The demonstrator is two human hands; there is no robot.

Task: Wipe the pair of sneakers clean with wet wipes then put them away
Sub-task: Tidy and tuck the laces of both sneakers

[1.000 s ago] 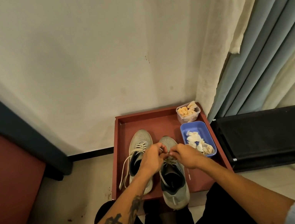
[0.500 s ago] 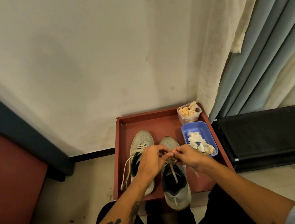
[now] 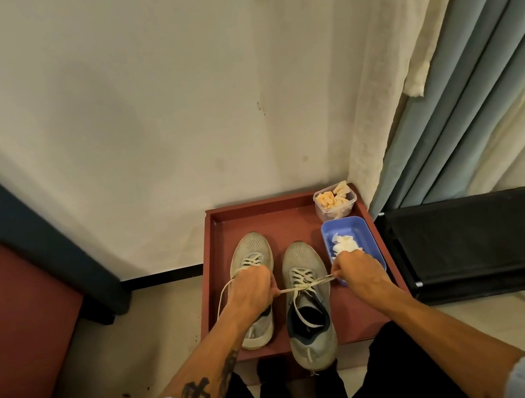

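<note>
The right-hand sneaker [image 3: 314, 339] has its heel past the tray's [image 3: 255, 204] near edge. My left hand [image 3: 252, 292] and right hand [image 3: 359, 274] each pinch its lace [image 3: 298, 288], which is stretched taut. My left hand hides the middle of the left-hand sneaker [image 3: 252, 247], and my right hand covers part of the blue tub [image 3: 370, 239].

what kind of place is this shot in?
Probably a corner of a home: plain painted wall, long curtains, a low black rack and a red tray holding two sneakers.
</note>
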